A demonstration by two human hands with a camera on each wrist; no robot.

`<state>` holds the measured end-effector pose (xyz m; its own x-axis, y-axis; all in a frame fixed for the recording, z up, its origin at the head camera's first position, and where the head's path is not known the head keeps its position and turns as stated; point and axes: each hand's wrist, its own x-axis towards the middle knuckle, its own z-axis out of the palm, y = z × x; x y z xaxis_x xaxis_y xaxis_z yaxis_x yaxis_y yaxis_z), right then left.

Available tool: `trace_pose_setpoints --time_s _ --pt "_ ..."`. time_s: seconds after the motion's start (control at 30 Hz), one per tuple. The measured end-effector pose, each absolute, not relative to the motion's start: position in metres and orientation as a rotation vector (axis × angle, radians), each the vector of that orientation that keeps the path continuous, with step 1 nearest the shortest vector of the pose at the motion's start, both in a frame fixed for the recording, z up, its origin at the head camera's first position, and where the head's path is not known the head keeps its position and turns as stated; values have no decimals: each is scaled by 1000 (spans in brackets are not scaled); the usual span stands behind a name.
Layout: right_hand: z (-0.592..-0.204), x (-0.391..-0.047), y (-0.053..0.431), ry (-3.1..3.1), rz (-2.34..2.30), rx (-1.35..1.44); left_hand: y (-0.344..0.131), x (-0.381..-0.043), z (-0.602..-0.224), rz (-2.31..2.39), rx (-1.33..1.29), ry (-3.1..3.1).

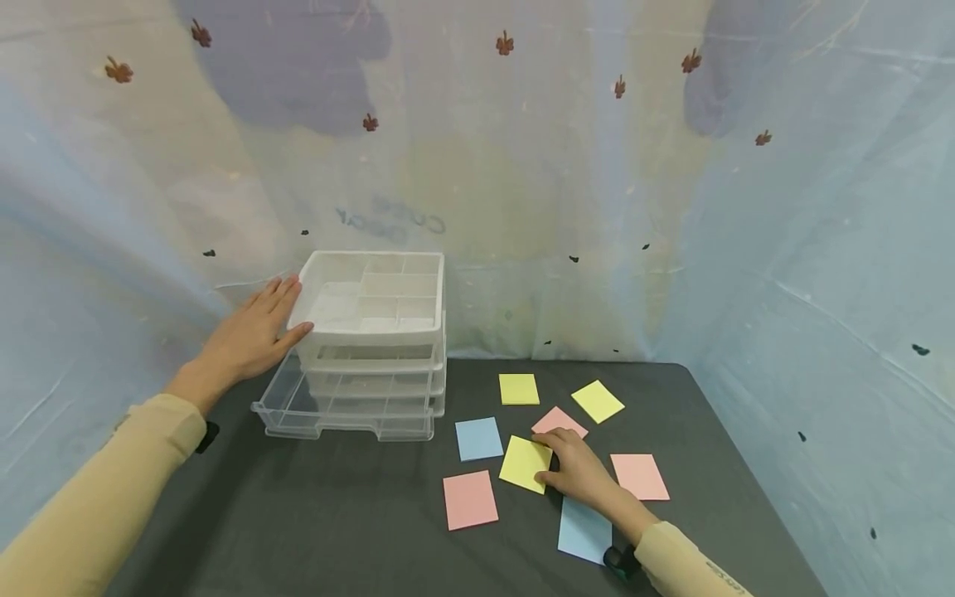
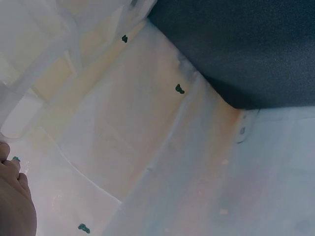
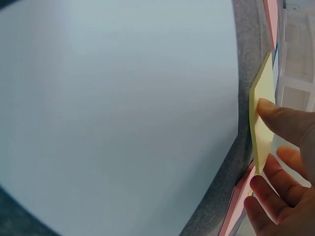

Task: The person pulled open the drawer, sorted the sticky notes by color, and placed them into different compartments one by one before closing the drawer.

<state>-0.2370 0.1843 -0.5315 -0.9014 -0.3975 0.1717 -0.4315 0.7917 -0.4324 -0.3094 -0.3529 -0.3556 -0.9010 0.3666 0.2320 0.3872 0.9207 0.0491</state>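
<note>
On my feed I see a dark tabletop [image 1: 336,514], a drawer unit [image 1: 366,339] standing at its back left. Right of that lie three pink pads [image 1: 470,500], two blue pads [image 1: 479,439] and two yellow pads [image 1: 518,389]; whether the third yellow pad [image 1: 525,464] touches the surface, I can't tell.

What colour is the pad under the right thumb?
Yellow; the pad shows best in the head view.

Left grip [image 2: 15,202] cropped in left wrist view, pink note [image 1: 559,419] partly behind right grip [image 1: 579,471]
</note>
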Motion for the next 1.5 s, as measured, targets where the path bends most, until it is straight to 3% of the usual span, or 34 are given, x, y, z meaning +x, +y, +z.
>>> trace_pose_setpoints --time_s 1.5 --pt "-520 -226 199 -2737 1234 587 -352 -309 -357 -172 -556 -2897"
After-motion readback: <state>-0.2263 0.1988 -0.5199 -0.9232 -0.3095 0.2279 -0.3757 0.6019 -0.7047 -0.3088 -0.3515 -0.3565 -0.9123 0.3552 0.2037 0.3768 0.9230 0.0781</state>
